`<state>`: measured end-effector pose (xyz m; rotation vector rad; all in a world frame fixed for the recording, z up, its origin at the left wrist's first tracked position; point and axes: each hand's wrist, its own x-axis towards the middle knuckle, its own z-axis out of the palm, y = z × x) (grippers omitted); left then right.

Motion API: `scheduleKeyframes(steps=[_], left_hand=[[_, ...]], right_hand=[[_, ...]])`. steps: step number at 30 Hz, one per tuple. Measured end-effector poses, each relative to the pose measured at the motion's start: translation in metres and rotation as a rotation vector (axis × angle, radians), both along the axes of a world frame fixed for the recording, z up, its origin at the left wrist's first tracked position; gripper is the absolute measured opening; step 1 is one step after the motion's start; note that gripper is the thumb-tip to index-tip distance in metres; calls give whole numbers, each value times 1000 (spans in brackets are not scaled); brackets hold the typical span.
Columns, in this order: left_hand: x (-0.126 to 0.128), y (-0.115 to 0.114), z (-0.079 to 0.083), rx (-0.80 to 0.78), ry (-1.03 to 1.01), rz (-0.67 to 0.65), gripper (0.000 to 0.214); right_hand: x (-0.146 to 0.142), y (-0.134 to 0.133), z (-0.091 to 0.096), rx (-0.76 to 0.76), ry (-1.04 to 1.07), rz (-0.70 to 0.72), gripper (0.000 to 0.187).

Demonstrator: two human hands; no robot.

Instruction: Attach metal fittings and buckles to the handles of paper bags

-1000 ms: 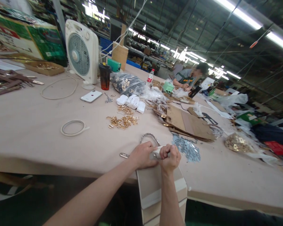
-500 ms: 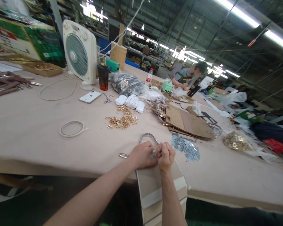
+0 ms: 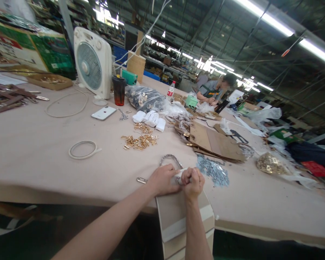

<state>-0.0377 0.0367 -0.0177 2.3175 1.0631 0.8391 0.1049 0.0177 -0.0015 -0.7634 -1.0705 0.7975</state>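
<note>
A beige, white-banded panel (image 3: pixel 172 213) lies at the table's front edge and hangs down over it. My left hand (image 3: pixel 164 179) is closed over its upper end, thumb and fingers pressed against a small silvery piece there. Right beside it, my right hand (image 3: pixel 194 181) is clenched in a fist; what it grips is mostly hidden. Behind my left hand curves a silver metal chain (image 3: pixel 170 156). A silver oblong buckle (image 3: pixel 141 180) lies left of my left wrist.
Gold metal fittings (image 3: pixel 141 141), a tape roll (image 3: pixel 82 149) and a phone (image 3: pixel 103 113) lie on the left. Small blue-grey pieces (image 3: pixel 212 170) and stacked brown panels (image 3: pixel 213 141) are to the right. Behind stand a fan (image 3: pixel 93 63) and a dark cup (image 3: pixel 118 90). A person (image 3: pixel 213 90) sits further back.
My right fist has shifted slightly right and down, away from my left hand, showing more of the pale panel between them. My left hand stays nearly in place.
</note>
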Motion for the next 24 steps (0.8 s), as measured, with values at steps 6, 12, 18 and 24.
scheduleKeyframes(steps=[6, 12, 18, 24], left_hand=[[-4, 2, -3, -19, -107, -35, 47], [-7, 6, -7, -57, -498, 14, 33], [-24, -16, -12, -50, -594, 238, 31], [-51, -44, -11, -75, -404, 162, 33]], right_hand=[[27, -16, -14, 11, 319, -192, 37], [35, -16, -19, -62, 447, -213, 37], [34, -16, -14, -100, 419, -212, 38], [31, -16, -15, -112, 386, -222, 38]])
